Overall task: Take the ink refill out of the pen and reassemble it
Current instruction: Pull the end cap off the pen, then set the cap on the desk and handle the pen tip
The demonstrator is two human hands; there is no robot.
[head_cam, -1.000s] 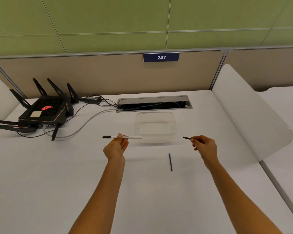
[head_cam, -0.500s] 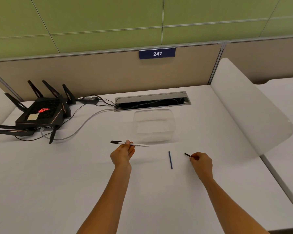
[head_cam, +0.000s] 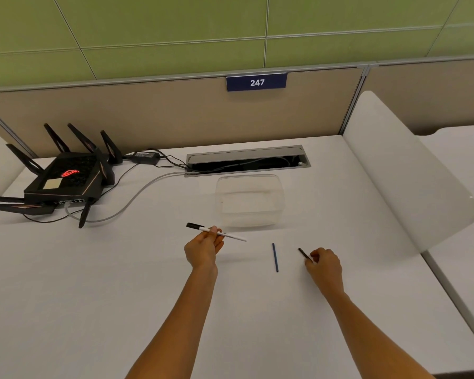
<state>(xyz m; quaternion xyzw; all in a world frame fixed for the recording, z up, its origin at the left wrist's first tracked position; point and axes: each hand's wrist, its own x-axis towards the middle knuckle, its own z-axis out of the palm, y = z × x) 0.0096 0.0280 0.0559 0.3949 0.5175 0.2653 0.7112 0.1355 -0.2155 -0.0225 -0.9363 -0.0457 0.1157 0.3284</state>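
My left hand (head_cam: 204,248) pinches a white pen barrel (head_cam: 231,236) with a black cap end, held level above the white desk (head_cam: 121,283). A thin blue ink refill (head_cam: 275,257) lies loose on the desk between my hands, touching neither. My right hand (head_cam: 324,265) rests low on the desk to the refill's right, fingers closed on a small black pen piece (head_cam: 303,253) that sticks out toward the upper left.
A clear plastic tub (head_cam: 249,199) stands just behind the pen. A black router (head_cam: 63,179) with antennas and cables sits at the back left. A cable slot (head_cam: 248,160) is set into the desk's rear, and a white side divider (head_cam: 405,173) rises on the right.
My right hand has come down and nearer, from beside the tub to the desk right of the refill, still holding the black piece. My left hand with the barrel has moved slightly right.
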